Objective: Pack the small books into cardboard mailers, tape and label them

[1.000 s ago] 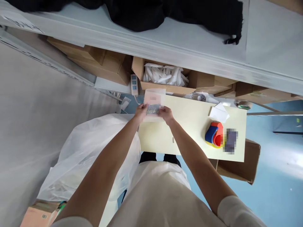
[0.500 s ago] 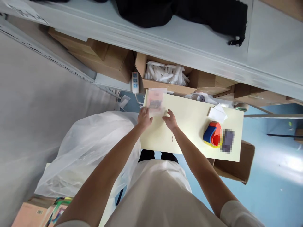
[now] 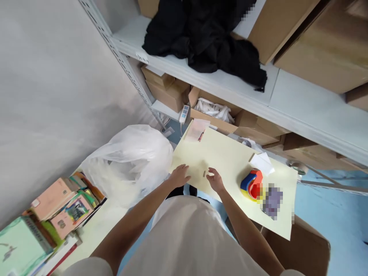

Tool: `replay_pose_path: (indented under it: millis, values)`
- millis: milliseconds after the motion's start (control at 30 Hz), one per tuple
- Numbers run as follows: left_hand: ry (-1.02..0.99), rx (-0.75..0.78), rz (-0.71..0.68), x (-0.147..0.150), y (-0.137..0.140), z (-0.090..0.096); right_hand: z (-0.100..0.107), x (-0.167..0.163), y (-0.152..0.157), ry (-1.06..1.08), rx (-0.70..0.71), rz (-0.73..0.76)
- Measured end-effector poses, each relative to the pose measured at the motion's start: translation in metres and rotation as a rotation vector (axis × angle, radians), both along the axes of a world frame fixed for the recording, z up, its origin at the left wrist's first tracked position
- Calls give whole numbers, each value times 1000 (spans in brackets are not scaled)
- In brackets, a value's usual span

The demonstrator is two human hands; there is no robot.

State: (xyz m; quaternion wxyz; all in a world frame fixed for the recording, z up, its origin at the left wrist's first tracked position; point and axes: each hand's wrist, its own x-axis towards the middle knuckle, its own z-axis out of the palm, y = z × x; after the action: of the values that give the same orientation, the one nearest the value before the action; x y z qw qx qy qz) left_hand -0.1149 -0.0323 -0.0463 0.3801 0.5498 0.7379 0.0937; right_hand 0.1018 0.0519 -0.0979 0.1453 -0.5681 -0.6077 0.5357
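Note:
A pale yellow table (image 3: pixel 227 153) stands before me. Over its near left part is my left hand (image 3: pixel 179 176), fingers apart and holding nothing. My right hand (image 3: pixel 215 180) is open too, just right of a tiny brownish piece (image 3: pixel 204 173) on the tabletop. Whether the fingers touch the table I cannot tell. At the far left corner lies a translucent pinkish packet (image 3: pixel 197 129) with a dark reddish print or item at its lower right, away from both hands.
A tape dispenser (image 3: pixel 250 184) in red, blue and yellow, and white papers (image 3: pixel 263 163), sit on the table's right. Left are a large plastic bag (image 3: pixel 135 149) and books (image 3: pixel 57 199). Behind, a shelf (image 3: pixel 310 92) carries black cloth (image 3: pixel 201 42) above boxes and a power strip (image 3: pixel 184 114).
Both hands have come back from the packet toward the table's near edge. The packet stays at the far left corner. My view has turned left, showing more of the books.

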Motion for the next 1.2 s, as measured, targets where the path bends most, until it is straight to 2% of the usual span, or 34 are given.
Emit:
replay_pose_path:
  millis: [167,333,433,567,733,967,1067,1200]
  values:
    - [-51,-50,135,24,-67,24,15,16,-8,156,-2,67]
    - [-24,-23,314,45,-120,30,25,10,-28,231,-42,139]
    - [-24,26,431,52,-143,34,29,0,-40,247,-69,272]
    - [42,103,565,57,-175,50,34,-23,-51,255,-52,478]
    - [114,132,800,58,-238,61,46,-80,-75,305,-27,728]
    - [99,93,1110,63,-348,52,62,-158,-155,322,-32,1020]
    - [98,87,1173,55,-391,47,60,-182,-198,291,-53,1139]
    - [81,96,1220,31,-450,33,55,-210,-266,204,-57,1268]
